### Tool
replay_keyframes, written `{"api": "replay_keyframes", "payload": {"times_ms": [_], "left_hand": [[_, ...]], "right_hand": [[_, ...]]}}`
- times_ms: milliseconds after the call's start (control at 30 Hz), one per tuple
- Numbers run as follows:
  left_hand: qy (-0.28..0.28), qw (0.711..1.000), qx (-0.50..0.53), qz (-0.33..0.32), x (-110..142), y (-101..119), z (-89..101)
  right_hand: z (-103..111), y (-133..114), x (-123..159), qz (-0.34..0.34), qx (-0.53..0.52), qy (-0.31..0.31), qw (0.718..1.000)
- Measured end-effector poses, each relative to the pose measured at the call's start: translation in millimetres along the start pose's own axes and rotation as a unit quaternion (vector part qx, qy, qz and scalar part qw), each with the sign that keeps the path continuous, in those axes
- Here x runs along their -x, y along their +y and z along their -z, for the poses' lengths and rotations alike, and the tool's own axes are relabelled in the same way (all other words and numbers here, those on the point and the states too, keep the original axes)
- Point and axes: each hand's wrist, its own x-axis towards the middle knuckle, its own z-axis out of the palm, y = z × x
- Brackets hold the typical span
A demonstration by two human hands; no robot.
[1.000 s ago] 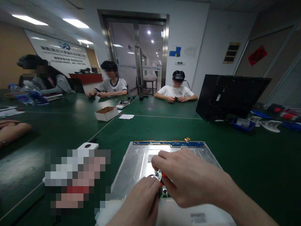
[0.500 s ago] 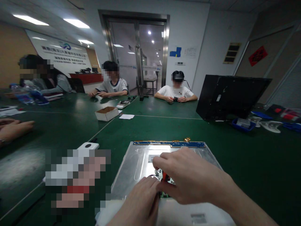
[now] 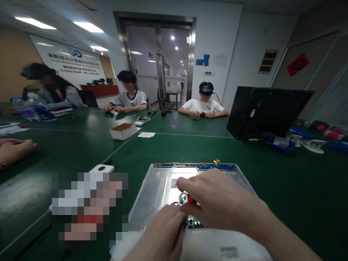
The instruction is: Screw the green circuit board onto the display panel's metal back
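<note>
A flat silver metal panel [image 3: 148, 195] lies in front of me, with a narrow blue circuit strip [image 3: 179, 166] along its far edge. My right hand [image 3: 214, 199] is closed over the panel around a small tool with a red handle [image 3: 191, 199]; its tip is hidden. Low on the panel, my left hand [image 3: 164, 224] presses its fingers together beside the right fingertips. What they grip is covered. Between and under the hands show a round metal part [image 3: 183, 197] and a bit of green circuit board [image 3: 195, 222]. Nearest me is a white, rounded surface [image 3: 217, 244].
Left of the panel lies a white device [image 3: 102, 169], partly pixelated. Farther off on the green table are an open cardboard box [image 3: 123, 132], a paper slip [image 3: 146, 135] and, at right, a black monitor [image 3: 266, 112] by a blue tray [image 3: 281, 144]. Several people sit around.
My right hand has shifted and turned slightly with the red-handled tool, uncovering more of the round metal part and green board. My left hand stays almost still.
</note>
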Motion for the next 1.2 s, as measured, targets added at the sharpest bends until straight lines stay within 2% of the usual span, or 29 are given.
{"api": "replay_keyframes", "payload": {"times_ms": [200,500,867,1033,1200], "left_hand": [[0.010,1.000,0.009,-0.011,-2.8,3.5,3.8],[0.011,1.000,-0.001,-0.009,-0.7,-0.2,-2.3],[-0.002,1.000,-0.004,0.000,-1.7,1.1,0.5],[0.012,1.000,0.006,-0.001,-1.7,-0.4,-2.3],[-0.005,1.000,0.011,0.019,-0.9,0.1,-1.7]], "right_hand": [[-4.8,0.6,-3.4,-0.037,0.058,0.007,0.998],[0.9,0.7,-0.9,0.027,-0.024,-0.030,0.999],[3.5,1.5,3.6,0.058,-0.077,-0.051,0.994],[-2.3,-3.4,1.4,0.026,-0.040,-0.030,0.998],[-4.3,-2.8,-2.1,-0.008,-0.011,-0.016,1.000]]}}
